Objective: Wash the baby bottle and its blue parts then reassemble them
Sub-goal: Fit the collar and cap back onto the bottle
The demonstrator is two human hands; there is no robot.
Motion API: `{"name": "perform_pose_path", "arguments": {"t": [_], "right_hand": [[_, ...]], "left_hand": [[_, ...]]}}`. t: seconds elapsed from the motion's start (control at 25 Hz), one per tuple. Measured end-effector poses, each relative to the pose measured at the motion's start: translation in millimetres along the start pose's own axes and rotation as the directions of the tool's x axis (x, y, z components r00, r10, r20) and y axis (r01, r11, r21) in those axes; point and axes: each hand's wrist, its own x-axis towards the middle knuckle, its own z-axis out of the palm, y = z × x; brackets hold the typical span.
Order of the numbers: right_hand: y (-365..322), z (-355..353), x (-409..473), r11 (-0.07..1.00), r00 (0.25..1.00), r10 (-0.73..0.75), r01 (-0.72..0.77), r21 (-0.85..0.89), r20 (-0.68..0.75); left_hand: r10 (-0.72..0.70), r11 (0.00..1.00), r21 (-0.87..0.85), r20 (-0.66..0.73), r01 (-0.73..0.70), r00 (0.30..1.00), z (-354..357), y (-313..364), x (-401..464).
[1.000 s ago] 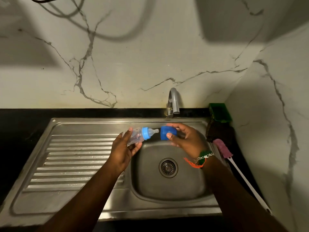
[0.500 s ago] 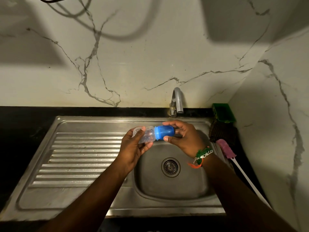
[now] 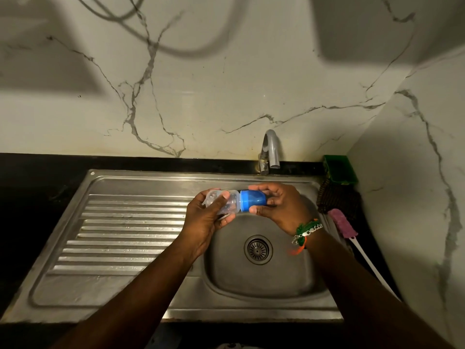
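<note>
Blue cap (image 3: pixel 253 200) seated on the clear baby bottle (image 3: pixel 225 203), held sideways above the steel sink (image 3: pixel 141 183).
The left hand (image 3: pixel 204 222) grasps the bottle's body; the right hand (image 3: pixel 281 208) curls round the cap, just below the tap (image 3: pixel 270 152).

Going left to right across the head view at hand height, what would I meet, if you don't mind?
Ridged draining board → left hand → clear bottle → blue cap → right hand → pink bottle brush → marble side wall.
</note>
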Motion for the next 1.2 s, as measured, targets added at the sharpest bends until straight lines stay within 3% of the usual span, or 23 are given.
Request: {"name": "perform_pose_path", "arguments": {"t": [0.28, 0.44, 0.64, 0.72, 0.92, 1.0, 1.04, 1.08, 1.12, 1.2], "right_hand": [[-2.9, 1.6, -3.5, 0.999, 1.0, -0.001, 0.001, 0.051, -0.011], [-3.5, 10.5, 3.0, 0.979, 1.0, 0.006, -0.011, 0.205, 0.023], [-12.2, 70.9, 30.8, 0.953, 0.994, 0.001, -0.034, 0.3, 0.11], [-23.1, 106.6, 47.7, 0.957, 0.989, -0.003, -0.04, 0.287, 0.147], [-70.7, 226.5, 93.2, 0.968, 0.949, -0.025, -0.055, 0.244, 0.313], [-89.5, 286.2, 113.0, 0.972, 0.925, -0.051, -0.041, 0.232, 0.377], [-96.6, 318.1, 122.5, 0.977, 0.917, -0.063, -0.024, 0.213, 0.393], [-104.0, 352.9, 130.6, 0.984, 0.909, -0.07, -0.004, 0.176, 0.41], [-109.4, 385.7, 137.4, 0.99, 0.905, -0.08, 0.024, 0.14, 0.417], [-120.3, 447.1, 148.6, 0.996, 0.906, -0.093, 0.083, 0.043, 0.414]], "left_hand": [[-0.006, 1.0, -0.003, -0.022, 0.006, 1.0, 0.6, -0.6, -2.2], [-0.144, 0.976, -0.161, 0.033, 0.148, 0.989, -6.7, 7.7, 1.1], [-0.269, 0.906, -0.305, 0.123, 0.294, 0.955, -35.5, 19.9, -1.1], [-0.276, 0.91, -0.29, 0.109, 0.296, 0.955, -60.4, 27.3, -3.3], [-0.114, 0.993, 0.019, -0.112, 0.117, 0.987, -167.8, 65.9, -7.2], [0.041, 0.984, 0.18, -0.256, 0.006, 0.966, -233.1, 79.7, -1.8], [0.177, 0.944, 0.324, -0.348, -0.059, 0.921, -271.3, 81.6, 0.3], [0.335, 0.852, 0.517, -0.416, -0.083, 0.845, -314.1, 80.8, 0.1], [0.448, 0.71, 0.704, -0.452, -0.001, 0.771, -357.7, 76.4, -0.3], [0.499, 0.435, 0.84, -0.525, 0.325, 0.69, -436.3, 62.9, -6.6]]}}
